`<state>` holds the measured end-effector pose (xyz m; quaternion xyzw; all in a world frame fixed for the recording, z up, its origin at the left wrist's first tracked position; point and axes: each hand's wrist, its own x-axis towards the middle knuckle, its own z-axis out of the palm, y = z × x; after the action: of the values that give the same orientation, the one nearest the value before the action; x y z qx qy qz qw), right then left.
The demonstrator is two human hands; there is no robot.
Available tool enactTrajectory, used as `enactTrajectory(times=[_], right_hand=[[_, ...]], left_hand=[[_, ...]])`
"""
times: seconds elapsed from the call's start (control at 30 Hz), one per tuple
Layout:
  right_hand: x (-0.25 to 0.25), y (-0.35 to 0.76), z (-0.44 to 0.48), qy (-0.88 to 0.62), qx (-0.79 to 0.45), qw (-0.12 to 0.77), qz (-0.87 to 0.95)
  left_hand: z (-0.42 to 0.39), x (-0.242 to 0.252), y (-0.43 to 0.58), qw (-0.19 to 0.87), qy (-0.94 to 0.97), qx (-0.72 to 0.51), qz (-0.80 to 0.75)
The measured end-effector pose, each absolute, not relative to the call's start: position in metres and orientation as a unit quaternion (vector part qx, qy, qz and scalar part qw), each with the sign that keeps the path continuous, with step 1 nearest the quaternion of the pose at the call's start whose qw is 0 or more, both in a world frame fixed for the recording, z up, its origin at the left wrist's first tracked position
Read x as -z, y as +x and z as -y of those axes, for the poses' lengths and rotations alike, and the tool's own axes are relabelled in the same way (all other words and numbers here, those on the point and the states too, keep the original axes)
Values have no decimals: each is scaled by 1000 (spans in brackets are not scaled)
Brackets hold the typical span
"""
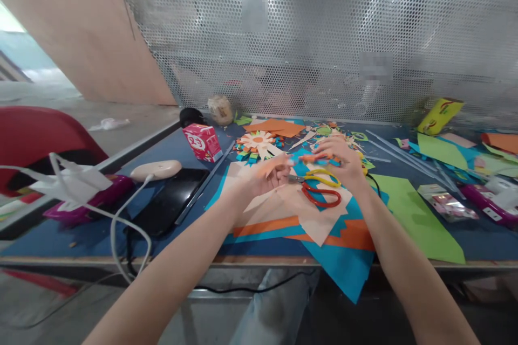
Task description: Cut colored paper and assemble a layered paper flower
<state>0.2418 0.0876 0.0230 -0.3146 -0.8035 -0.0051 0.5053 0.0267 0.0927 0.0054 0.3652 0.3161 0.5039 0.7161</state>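
My left hand [269, 175] and my right hand [338, 159] meet above the middle of the blue table [101, 232]. Both pinch a small orange paper piece [313, 158] between their fingertips. Just below them lie scissors [319, 186] with one yellow and one red handle, resting on sheets of cream, orange and teal paper [307, 226]. A finished paper flower [257, 143] with cream petals and an orange centre sits behind my left hand.
A red carton [202, 142] stands left of the flower. Also at left lie a black tablet [172, 199], a cream mouse-like device [156, 170] and a white cable [121, 221]. Green paper [408, 207], clear strips, a yellow box [439, 115] and packets lie right. Perforated metal panel behind.
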Motion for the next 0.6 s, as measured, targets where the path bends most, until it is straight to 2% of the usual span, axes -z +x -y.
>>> enactTrajectory(times=[0.1, 0.13, 0.23, 0.33, 0.4, 0.6], right_hand=[[-15, 243, -95, -376, -119, 579, 714], [-13, 242, -96, -392, -166, 592, 685], [-11, 241, -98, -406, -289, 603, 623], [-14, 237, -95, -410, -353, 585, 604], [-16, 235, -92, -404, -371, 567, 614], [-13, 235, -93, -353, -347, 565, 660]], left_hand=[[-99, -3, 25, 760, 325, -419, -376], [-101, -2, 25, 728, 316, -451, -408], [-103, -3, 23, 528, 362, -619, -455], [-95, -10, 20, 295, 484, -731, -381], [-85, -15, 19, 187, 571, -724, -339], [-70, -18, 21, 42, 730, -595, -334]])
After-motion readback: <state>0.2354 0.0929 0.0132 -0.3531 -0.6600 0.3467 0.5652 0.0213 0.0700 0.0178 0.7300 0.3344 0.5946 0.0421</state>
